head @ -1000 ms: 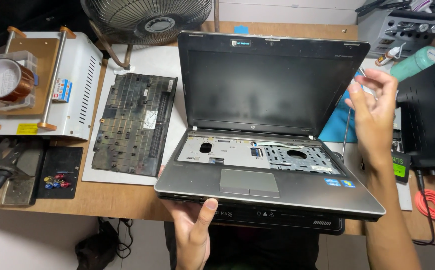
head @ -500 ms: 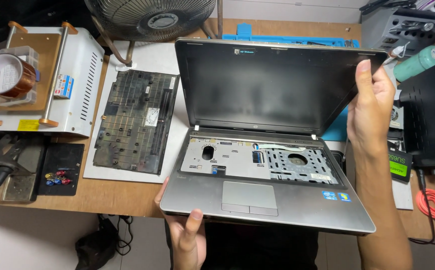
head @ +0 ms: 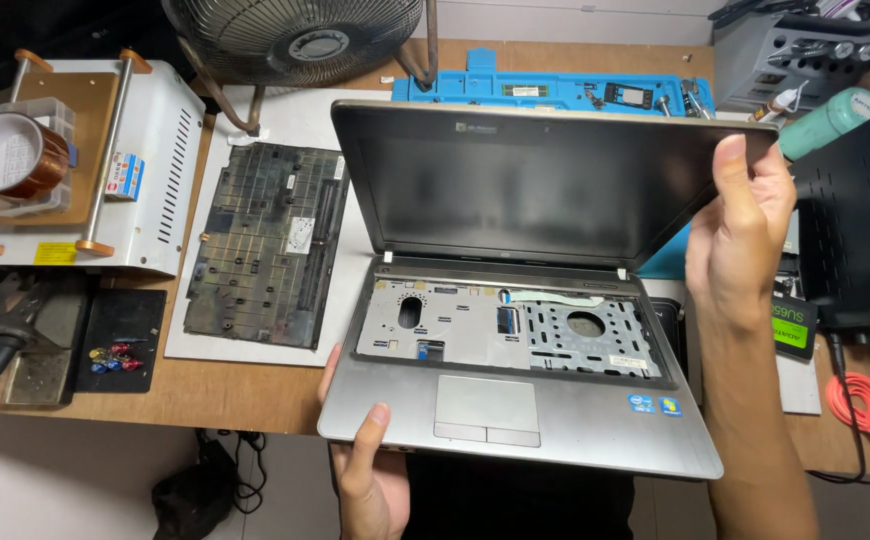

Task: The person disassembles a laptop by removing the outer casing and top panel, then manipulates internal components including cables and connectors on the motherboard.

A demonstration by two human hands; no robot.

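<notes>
The laptop [head: 515,330] is partly stripped: its keyboard [head: 265,245] is already out and lies flat on a white mat [head: 295,115] just left of it, leaving the bare metal tray exposed, while screen, touchpad and base remain assembled. The left hand [head: 365,480] grips the front left corner, thumb on the palm rest, fingers closed underneath. The right hand [head: 740,225] has its fingers wrapped around the lid's upper right corner. The laptop sits at the near edge of the wooden surface [head: 245,385], overhanging it. Count: one laptop, one keyboard, one fan [head: 295,35], one tape roll [head: 0,155].
</notes>
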